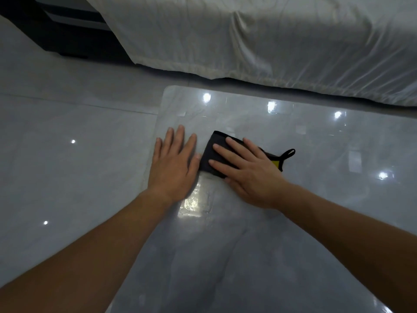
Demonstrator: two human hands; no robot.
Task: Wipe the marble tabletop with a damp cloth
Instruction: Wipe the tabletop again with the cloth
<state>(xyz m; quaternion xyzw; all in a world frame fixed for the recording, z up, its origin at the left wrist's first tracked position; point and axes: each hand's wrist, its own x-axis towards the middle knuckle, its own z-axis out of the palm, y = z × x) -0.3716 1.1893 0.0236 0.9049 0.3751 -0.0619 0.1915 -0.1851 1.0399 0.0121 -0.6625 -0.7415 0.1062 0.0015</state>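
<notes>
**Cloth pinned flat near the surface's left edge, wipe under way**

Landmark = the black cloth point(214, 152), lying on the marble surface point(316, 154) not far from its left rim.

- Far left of cloth: glossy tiled floor point(56, 154), lower than the surface.
- Just left of cloth: left hand point(174, 163), palm down on the marble, fingers straight & together, holding nothing. Thumb tip is at the cloth's edge; can't tell if it touches.
- Near side of cloth: a wet-looking patch point(196, 202) glaring w/ reflected light.
- On the cloth: right hand point(246, 172), fingers straight & spread, pressing it flat. No curl, no pinch.
- Right of cloth, poking out past the right hand: yellow tag point(275, 164) & a hanging loop point(290, 152).
- Beyond cloth: bed w/ a white sheet point(248, 41), hem close to the surface's far edge.

Risks, as I judge them:
- Cloth is only pressed, not gripped, so a fast stroke may leave it behind or bunch it.
- Strokes toward the left rim could push water onto the floor.
- Bracing hand on wet gloss may slip, or leave prints on wiped marble.
- Long far strokes could wet the sheet hem.

Containers: none in view, i.e. no bowl or bucket.
</notes>
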